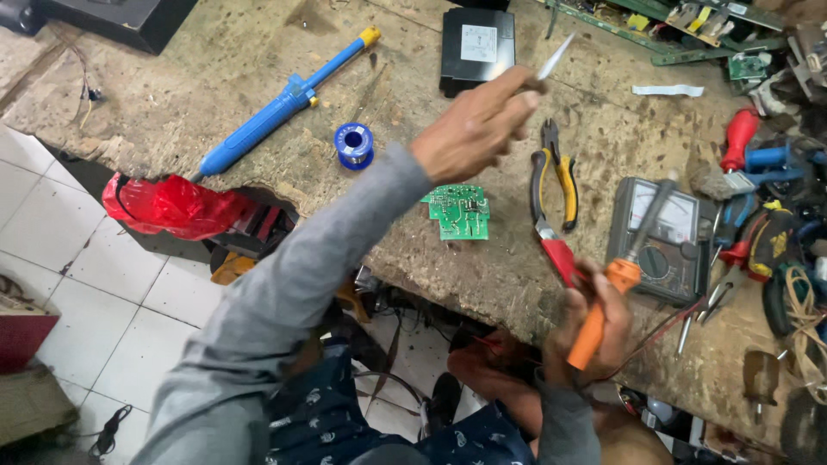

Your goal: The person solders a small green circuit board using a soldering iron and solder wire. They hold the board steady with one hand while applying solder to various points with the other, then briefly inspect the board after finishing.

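The left hand (474,129) is up in the air over the bench (215,95), and its fingers are pinched tight on thin metal tweezers (556,58) whose shiny tip points up and away. The sleeve on that arm is grey. The right hand (590,323) is low, near the front edge of the bench, and it is wrapped around the orange handle of a soldering iron (607,297). The iron's grey metal tip points up across a grey meter (668,232) with a round dial. A small green circuit board (458,211) lies flat on the bench between the two hands, and no hand touches it. Just beside it, to the right, lie pliers (554,176) with yellow and black handles, and a tool with a red handle (558,254) lies near the right hand. Farther back there is a long blue pump tool with a yellow end (280,103), a little blue spool of wire (354,144), and a flat black box (476,47). A pile of screwdrivers and other tools (758,198) sits at the right side. A red plastic bag (172,207) hangs at the bench's broken edge, over a white tiled floor (95,284).
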